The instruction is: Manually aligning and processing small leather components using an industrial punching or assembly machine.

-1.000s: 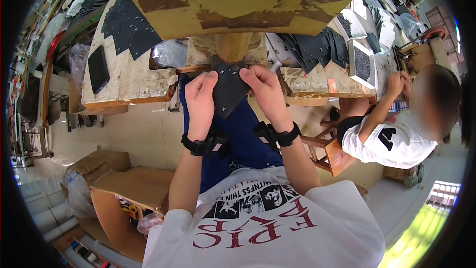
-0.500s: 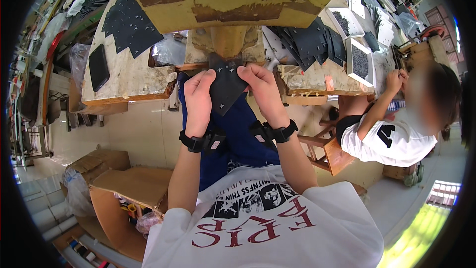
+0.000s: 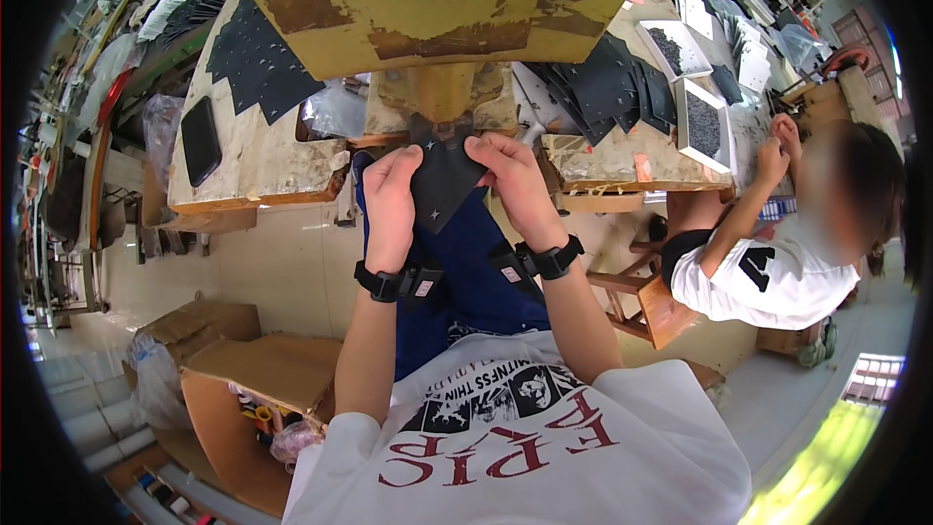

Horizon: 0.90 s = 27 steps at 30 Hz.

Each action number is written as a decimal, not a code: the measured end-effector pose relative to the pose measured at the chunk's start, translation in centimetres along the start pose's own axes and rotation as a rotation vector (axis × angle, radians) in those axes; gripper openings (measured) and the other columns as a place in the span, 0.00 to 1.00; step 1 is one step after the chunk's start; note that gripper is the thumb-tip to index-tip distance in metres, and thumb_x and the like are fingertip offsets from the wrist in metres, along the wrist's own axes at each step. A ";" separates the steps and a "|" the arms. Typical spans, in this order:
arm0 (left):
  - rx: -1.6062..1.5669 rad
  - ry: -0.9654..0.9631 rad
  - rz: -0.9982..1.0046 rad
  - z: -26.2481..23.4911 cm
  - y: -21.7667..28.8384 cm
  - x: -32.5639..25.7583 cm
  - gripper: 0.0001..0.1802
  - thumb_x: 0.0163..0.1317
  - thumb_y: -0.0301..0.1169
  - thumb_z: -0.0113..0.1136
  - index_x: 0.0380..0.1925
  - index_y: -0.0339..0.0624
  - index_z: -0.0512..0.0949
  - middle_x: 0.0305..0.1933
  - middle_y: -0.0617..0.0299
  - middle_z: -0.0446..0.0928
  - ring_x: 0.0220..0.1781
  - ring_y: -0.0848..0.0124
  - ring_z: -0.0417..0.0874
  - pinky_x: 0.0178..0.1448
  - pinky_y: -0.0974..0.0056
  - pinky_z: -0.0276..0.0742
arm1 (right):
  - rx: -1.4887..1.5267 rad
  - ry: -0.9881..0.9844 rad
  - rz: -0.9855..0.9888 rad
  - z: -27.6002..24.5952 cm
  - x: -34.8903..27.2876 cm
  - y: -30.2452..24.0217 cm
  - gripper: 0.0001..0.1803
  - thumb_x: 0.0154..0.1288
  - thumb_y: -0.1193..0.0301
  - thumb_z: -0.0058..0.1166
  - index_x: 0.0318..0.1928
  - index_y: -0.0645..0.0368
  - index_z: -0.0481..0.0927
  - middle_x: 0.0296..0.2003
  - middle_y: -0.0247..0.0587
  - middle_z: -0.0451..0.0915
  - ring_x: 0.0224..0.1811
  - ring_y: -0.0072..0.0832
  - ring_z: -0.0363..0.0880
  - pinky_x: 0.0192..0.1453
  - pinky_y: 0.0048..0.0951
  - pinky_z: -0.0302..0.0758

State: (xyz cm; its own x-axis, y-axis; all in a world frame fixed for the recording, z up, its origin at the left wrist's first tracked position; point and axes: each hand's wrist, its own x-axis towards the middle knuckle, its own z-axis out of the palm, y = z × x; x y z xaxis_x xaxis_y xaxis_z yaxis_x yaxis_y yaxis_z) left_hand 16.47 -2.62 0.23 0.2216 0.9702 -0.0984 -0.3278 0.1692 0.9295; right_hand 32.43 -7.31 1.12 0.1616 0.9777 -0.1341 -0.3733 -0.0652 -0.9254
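Between my two hands is a black sheet with small silver star-shaped marks, one corner pointing toward me. My left hand pinches its left edge between thumb and fingers. At the right edge my right hand grips it in the same way. The sheet's far end meets the narrow working end of a worn yellow machine, which covers part of it. A black strap device sits on each of my wrists.
Left on the worn wooden table are a black phone and star-marked black sheets. More black sheets and white trays of small dark pieces lie right. A co-worker sits at right; a cardboard box stands lower left.
The sheet's far part has shifted at the machine's working end, and fewer star marks show there now. My grip stays the same. The co-worker's hands have moved slightly apart.
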 end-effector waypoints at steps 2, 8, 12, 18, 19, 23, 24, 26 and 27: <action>0.000 -0.001 0.005 0.4 0.0 -0.1 0.11 0.66 0.30 0.55 0.26 0.36 0.78 0.28 0.72 0.74 0.31 0.83 0.70 0.39 0.74 0.65 | -0.018 -0.005 -0.011 0.0 0.0 -0.1 0.16 0.70 0.63 0.55 0.24 0.55 0.77 0.25 0.23 0.73 0.28 0.13 0.69 0.35 0.19 0.67; -0.009 -0.057 0.017 -0.4 0.5 -0.6 0.12 0.68 0.32 0.55 0.27 0.38 0.77 0.27 0.73 0.74 0.29 0.86 0.67 0.35 0.76 0.63 | -0.164 0.001 -0.095 0.1 -0.3 -0.2 0.17 0.71 0.63 0.54 0.25 0.56 0.76 0.22 0.22 0.69 0.27 0.12 0.65 0.34 0.18 0.65; -0.188 -0.075 -0.095 -0.1 2.5 -2.9 0.06 0.68 0.29 0.54 0.38 0.38 0.77 0.36 0.68 0.79 0.34 0.83 0.74 0.39 0.75 0.68 | -0.212 0.050 -0.217 0.6 -0.9 0.3 0.16 0.72 0.62 0.54 0.28 0.59 0.75 0.22 0.22 0.69 0.27 0.12 0.64 0.33 0.18 0.64; -0.147 -0.133 -0.065 -1.8 0.9 -4.3 0.16 0.69 0.27 0.53 0.55 0.35 0.75 0.45 0.65 0.80 0.42 0.81 0.77 0.46 0.72 0.72 | -0.197 0.092 -0.270 0.8 -1.1 0.8 0.16 0.73 0.62 0.54 0.31 0.60 0.76 0.23 0.23 0.70 0.28 0.12 0.65 0.34 0.17 0.64; -0.119 -0.112 -0.033 -1.5 1.2 -4.1 0.16 0.69 0.27 0.53 0.54 0.35 0.75 0.44 0.65 0.80 0.41 0.81 0.77 0.45 0.72 0.71 | -0.201 0.085 -0.272 0.8 -1.0 0.7 0.15 0.73 0.62 0.54 0.31 0.60 0.76 0.24 0.23 0.70 0.28 0.12 0.65 0.34 0.17 0.64; -0.095 -0.090 0.001 -1.3 2.0 -3.4 0.15 0.69 0.27 0.52 0.54 0.35 0.76 0.42 0.67 0.80 0.39 0.82 0.76 0.45 0.74 0.70 | -0.174 0.047 -0.265 0.8 -1.1 0.0 0.12 0.72 0.65 0.55 0.34 0.61 0.77 0.25 0.23 0.71 0.29 0.11 0.66 0.35 0.16 0.65; -0.129 -0.099 -0.018 -1.4 2.3 -3.4 0.15 0.69 0.27 0.52 0.54 0.36 0.76 0.42 0.67 0.81 0.40 0.82 0.77 0.46 0.74 0.70 | -0.208 0.020 -0.231 0.2 -1.3 0.0 0.10 0.71 0.68 0.56 0.35 0.61 0.78 0.25 0.23 0.71 0.30 0.11 0.67 0.35 0.16 0.66; -0.133 -0.119 -0.050 -2.2 2.6 -3.1 0.14 0.67 0.26 0.52 0.51 0.35 0.77 0.41 0.67 0.80 0.41 0.81 0.77 0.48 0.74 0.70 | -0.243 -0.006 -0.193 0.1 -1.9 -0.3 0.07 0.70 0.70 0.57 0.37 0.61 0.78 0.26 0.23 0.72 0.30 0.11 0.67 0.35 0.15 0.66; -0.041 -0.227 -0.059 -2.8 2.6 -2.8 0.13 0.67 0.25 0.52 0.49 0.34 0.78 0.40 0.67 0.80 0.41 0.82 0.77 0.47 0.75 0.70 | -0.193 -0.022 -0.175 0.5 -2.4 -0.9 0.05 0.69 0.73 0.57 0.37 0.62 0.78 0.28 0.24 0.73 0.31 0.10 0.68 0.35 0.15 0.66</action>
State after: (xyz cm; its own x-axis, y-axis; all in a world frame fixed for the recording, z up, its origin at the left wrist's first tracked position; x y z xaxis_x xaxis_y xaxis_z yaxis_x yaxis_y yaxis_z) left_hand 12.39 -4.38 1.90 0.4406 0.8954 -0.0651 -0.3440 0.2353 0.9090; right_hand 31.96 -9.49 2.44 0.1880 0.9814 0.0398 -0.1594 0.0705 -0.9847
